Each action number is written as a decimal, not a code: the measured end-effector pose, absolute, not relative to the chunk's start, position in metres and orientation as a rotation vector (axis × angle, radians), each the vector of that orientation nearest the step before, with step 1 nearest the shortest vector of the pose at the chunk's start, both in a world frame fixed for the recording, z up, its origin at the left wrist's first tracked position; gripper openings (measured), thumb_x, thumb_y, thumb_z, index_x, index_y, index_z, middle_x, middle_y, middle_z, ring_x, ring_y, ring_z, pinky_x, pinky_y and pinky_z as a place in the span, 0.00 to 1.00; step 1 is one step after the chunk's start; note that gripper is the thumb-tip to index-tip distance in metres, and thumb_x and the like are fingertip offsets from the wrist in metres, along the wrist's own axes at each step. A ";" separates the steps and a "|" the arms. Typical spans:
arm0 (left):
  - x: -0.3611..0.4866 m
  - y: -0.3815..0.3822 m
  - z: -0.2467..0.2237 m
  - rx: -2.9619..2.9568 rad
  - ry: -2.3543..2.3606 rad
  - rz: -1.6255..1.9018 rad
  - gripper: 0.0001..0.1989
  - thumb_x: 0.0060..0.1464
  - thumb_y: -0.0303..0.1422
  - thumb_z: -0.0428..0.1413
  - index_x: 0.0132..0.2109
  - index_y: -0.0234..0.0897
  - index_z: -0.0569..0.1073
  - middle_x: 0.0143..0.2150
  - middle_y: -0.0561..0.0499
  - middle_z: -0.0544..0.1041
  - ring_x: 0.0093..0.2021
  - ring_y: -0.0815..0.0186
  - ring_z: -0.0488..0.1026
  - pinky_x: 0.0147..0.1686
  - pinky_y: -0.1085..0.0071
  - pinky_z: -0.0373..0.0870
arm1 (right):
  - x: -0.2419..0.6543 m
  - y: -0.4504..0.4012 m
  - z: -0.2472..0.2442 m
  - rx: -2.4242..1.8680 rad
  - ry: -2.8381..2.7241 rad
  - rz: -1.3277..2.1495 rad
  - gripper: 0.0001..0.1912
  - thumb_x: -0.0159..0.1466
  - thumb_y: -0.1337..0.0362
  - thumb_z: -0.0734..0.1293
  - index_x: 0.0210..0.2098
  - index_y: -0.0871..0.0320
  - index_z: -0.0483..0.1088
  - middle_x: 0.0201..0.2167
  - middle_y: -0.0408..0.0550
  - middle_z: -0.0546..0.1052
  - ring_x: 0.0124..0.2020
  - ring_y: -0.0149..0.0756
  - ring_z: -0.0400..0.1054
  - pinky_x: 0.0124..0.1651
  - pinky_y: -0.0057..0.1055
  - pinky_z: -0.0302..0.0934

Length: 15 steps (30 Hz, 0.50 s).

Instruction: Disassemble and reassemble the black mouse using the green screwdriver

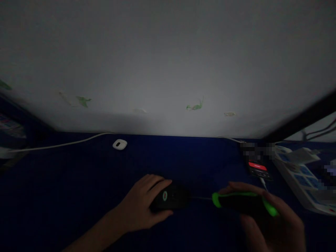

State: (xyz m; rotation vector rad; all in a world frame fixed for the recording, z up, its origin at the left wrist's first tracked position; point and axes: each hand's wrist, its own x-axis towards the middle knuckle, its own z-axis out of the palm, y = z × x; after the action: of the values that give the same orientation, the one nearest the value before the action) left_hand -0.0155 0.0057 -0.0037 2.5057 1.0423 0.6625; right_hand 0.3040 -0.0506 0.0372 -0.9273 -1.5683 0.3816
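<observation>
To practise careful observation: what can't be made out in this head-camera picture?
All in the head view:
- screwdriver: tip lost in shadow at the mouse
- mouse: rear covered by left hand
- right hand: wrist cut off by bottom edge
- phone: screen too blurred to read

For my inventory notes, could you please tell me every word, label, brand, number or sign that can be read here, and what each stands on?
No word or number can be read.
Black computer mouse: round logo, too small to read.
Phone: red bar on the screen, too blurred to read.
Power strip: markings too blurred to read.
</observation>
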 end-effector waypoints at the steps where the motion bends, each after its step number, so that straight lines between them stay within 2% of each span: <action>1: -0.015 0.008 -0.001 2.494 1.042 0.632 0.35 0.56 0.46 0.70 0.67 0.45 0.70 0.58 0.43 0.80 0.54 0.50 0.80 0.57 0.51 0.77 | 0.305 -0.050 0.037 -0.891 -1.591 0.392 0.37 0.68 0.72 0.68 0.72 0.38 0.64 0.56 0.54 0.81 0.45 0.51 0.84 0.36 0.48 0.85; 3: -0.014 0.011 0.004 2.493 1.021 0.587 0.33 0.56 0.47 0.70 0.64 0.43 0.72 0.57 0.43 0.81 0.54 0.50 0.80 0.58 0.50 0.76 | 0.303 -0.047 0.036 -0.830 -1.604 0.342 0.38 0.67 0.75 0.68 0.72 0.41 0.64 0.59 0.56 0.77 0.47 0.51 0.83 0.41 0.49 0.84; 5: -0.013 0.013 0.009 2.484 1.032 0.559 0.32 0.57 0.47 0.70 0.64 0.42 0.72 0.58 0.43 0.80 0.57 0.49 0.78 0.61 0.49 0.73 | 0.298 -0.043 0.035 -0.796 -1.602 0.359 0.38 0.68 0.75 0.69 0.73 0.43 0.64 0.59 0.57 0.77 0.47 0.49 0.83 0.45 0.50 0.83; 8: -0.011 0.013 0.015 2.459 1.017 0.540 0.29 0.57 0.46 0.69 0.62 0.43 0.73 0.57 0.45 0.80 0.57 0.51 0.78 0.61 0.51 0.72 | 0.289 -0.034 0.039 -0.738 -1.592 0.400 0.38 0.70 0.75 0.68 0.74 0.39 0.60 0.61 0.54 0.77 0.47 0.46 0.83 0.48 0.49 0.83; 11: -0.010 0.011 0.020 2.424 1.045 0.517 0.27 0.55 0.44 0.71 0.58 0.43 0.74 0.55 0.46 0.80 0.56 0.51 0.78 0.58 0.54 0.73 | 0.283 -0.022 0.050 -0.761 -1.640 0.417 0.30 0.72 0.70 0.68 0.70 0.42 0.65 0.61 0.53 0.76 0.50 0.44 0.81 0.51 0.46 0.81; 15: -0.001 0.006 0.024 2.391 1.146 0.490 0.28 0.50 0.40 0.72 0.56 0.40 0.74 0.55 0.44 0.80 0.55 0.49 0.78 0.57 0.52 0.74 | 0.274 -0.003 0.068 -0.758 -1.679 0.231 0.19 0.70 0.65 0.71 0.60 0.48 0.76 0.53 0.52 0.78 0.49 0.42 0.77 0.47 0.40 0.79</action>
State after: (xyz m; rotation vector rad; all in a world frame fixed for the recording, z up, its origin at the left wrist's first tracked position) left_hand -0.0009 0.0063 0.0236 2.3907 1.1462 0.4899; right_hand 0.2738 -0.0029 0.0680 -0.7582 -1.6786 0.2312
